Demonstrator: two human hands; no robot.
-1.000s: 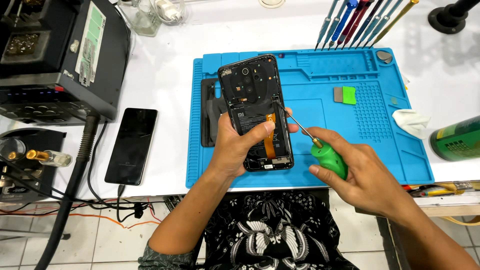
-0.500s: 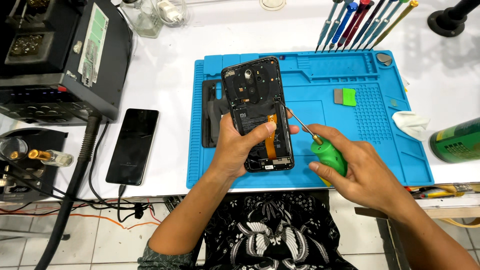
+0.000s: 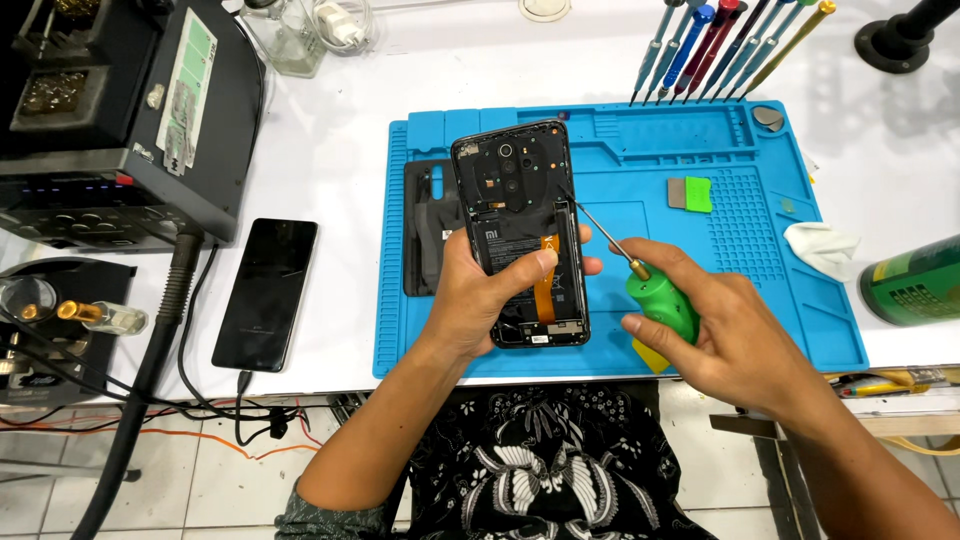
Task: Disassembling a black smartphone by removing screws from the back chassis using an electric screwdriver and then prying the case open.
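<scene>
The left hand (image 3: 480, 300) grips an opened phone (image 3: 522, 232) (back cover off) over the blue mat (image 3: 760, 260). At three o'clock of it, the right hand (image 3: 725, 325) clasps a green-handled screwdriver (image 3: 640, 290), tip touching the phone's right edge.

The blue mat (image 3: 620, 350) has bare room in the middle, between the opened phone (image 3: 520, 235) and the small green pad (image 3: 697, 193). A hand could pass there. The right hand (image 3: 725, 325) with its green screwdriver (image 3: 655, 300) blocks the near side. A row of screwdrivers (image 3: 720, 45) stands at the far edge. On the right, a white cloth (image 3: 820, 247) and a green can (image 3: 915, 280) are in the way. On the left, the tabletop (image 3: 330, 160) is bare between a black phone (image 3: 266, 292) and the mat.
</scene>
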